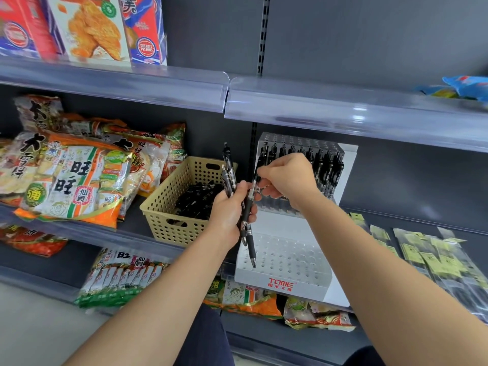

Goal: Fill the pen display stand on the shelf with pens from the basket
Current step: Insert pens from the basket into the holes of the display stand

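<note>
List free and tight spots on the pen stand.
Free: front hole rows of the pen display stand, behind its TOME lip. Crowded: back rows full of black pens; basket close on its left, clear packets right.

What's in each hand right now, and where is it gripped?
The left hand grips a bunch of black pens round their middles; the right hand pinches a single pen from that bunch near its top end.

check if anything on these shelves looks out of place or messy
The big orange snack bag on the middle shelf lies slanted on the pile, its lower edge hanging over the shelf's front rail. The pen display stand has only its back rows filled, front holes bare. Nothing looks spilled or damaged.
</note>
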